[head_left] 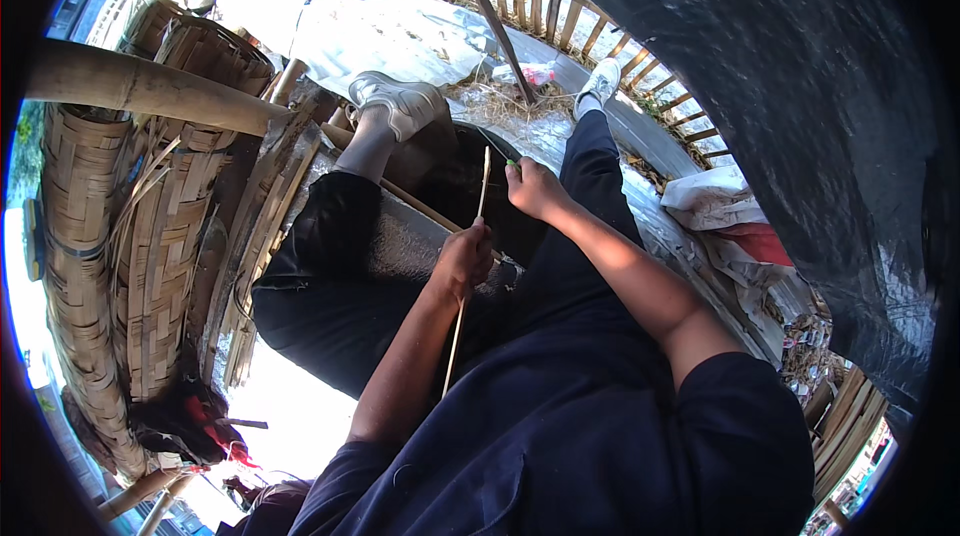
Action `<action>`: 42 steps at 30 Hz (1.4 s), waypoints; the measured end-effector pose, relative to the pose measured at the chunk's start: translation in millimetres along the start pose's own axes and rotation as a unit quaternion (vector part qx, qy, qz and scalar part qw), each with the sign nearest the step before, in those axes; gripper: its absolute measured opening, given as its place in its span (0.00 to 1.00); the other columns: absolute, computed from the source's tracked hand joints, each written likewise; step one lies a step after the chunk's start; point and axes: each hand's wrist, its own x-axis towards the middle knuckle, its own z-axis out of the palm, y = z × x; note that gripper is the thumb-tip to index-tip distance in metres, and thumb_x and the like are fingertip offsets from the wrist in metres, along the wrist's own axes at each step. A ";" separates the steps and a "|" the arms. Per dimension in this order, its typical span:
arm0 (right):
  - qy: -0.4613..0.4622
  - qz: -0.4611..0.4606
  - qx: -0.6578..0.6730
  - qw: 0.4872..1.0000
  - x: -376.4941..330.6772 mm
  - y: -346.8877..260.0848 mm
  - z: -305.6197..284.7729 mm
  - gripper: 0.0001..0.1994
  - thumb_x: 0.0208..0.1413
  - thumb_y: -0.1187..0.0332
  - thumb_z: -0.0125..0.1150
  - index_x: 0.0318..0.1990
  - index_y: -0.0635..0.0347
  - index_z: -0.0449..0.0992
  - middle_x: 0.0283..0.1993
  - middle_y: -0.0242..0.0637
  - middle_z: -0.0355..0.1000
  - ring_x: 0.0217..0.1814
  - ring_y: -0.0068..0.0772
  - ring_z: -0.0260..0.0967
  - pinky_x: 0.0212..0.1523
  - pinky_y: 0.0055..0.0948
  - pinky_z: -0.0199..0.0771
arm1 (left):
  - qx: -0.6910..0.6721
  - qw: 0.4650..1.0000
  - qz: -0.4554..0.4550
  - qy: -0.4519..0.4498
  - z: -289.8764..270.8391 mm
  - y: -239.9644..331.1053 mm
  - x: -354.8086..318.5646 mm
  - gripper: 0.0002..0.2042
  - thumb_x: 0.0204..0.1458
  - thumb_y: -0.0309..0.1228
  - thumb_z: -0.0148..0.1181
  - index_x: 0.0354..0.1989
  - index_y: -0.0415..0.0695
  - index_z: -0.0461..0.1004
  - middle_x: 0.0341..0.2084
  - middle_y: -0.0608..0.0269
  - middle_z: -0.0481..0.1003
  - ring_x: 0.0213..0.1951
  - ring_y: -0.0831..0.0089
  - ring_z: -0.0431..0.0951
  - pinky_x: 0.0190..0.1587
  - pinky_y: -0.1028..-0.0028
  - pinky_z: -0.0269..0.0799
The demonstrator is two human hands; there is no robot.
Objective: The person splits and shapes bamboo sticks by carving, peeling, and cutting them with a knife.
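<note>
My left hand is closed around a thin, pale bamboo strip. One end of the strip points up and away over a dark round opening, and the other slants back toward my body. To its right, my right hand is wrapped round the green handle of a small knife. The narrow blade sticks out toward the upper left, close to the strip's far end; whether they touch I cannot tell. My fingers cover most of the handle.
Rolled woven bamboo mats stand at the left below a thick bamboo pole. A dark bucket-like container lies between my legs. Black plastic sheeting hangs at the right. A slatted bamboo fence and a slanting pole are ahead.
</note>
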 end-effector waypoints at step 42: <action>-0.366 -0.148 -0.297 0.869 -38.9 5.0 -10.8 0.06 0.54 0.72 0.48 0.36 0.65 0.68 0.29 0.49 0.76 0.35 0.47 0.78 0.32 0.42 0.78 | 0.493 0.865 0.027 0.090 -30.8 -53.4 49.1 0.22 0.63 0.38 0.40 0.33 0.30 0.76 0.34 0.36 0.76 0.43 0.43 0.77 0.47 0.60 0.71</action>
